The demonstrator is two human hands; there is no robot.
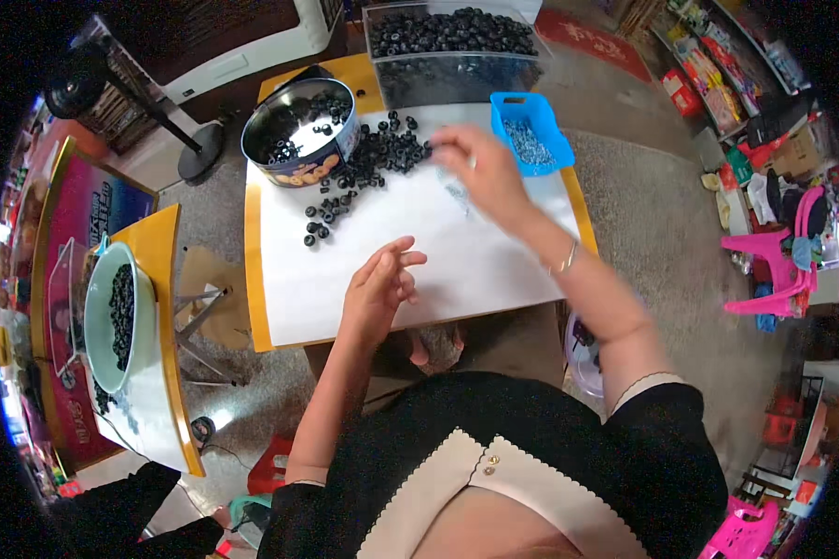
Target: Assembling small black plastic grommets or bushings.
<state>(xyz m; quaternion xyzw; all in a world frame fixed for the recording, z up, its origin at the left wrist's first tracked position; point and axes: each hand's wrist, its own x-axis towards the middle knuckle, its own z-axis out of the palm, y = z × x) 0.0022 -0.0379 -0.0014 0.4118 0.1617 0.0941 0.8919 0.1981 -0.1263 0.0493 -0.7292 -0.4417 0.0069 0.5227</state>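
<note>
My left hand (378, 285) hovers over the near part of the white-covered table (345, 298). Its fingers are loosely bent and apart, with nothing visible in them. Farther off, my right hand (483, 172), a bangle on its wrist, reaches to the right end of a loose pile of small round black pieces (387, 154). Motion smears its fingers, and I cannot make out whether they hold a piece. Just right of that hand stands a blue plastic basket (548, 170) with small shiny silvery bits inside. A few similar bits (458, 194) lie on the white sheet beneath the hand.
A round tin (280, 174) with black pieces stands at the back left. Behind the table edge sits a clear bin (438, 84) full of them. To the left, another table holds a pale green basin (144, 321). Pink stools (774, 261) stand at right.
</note>
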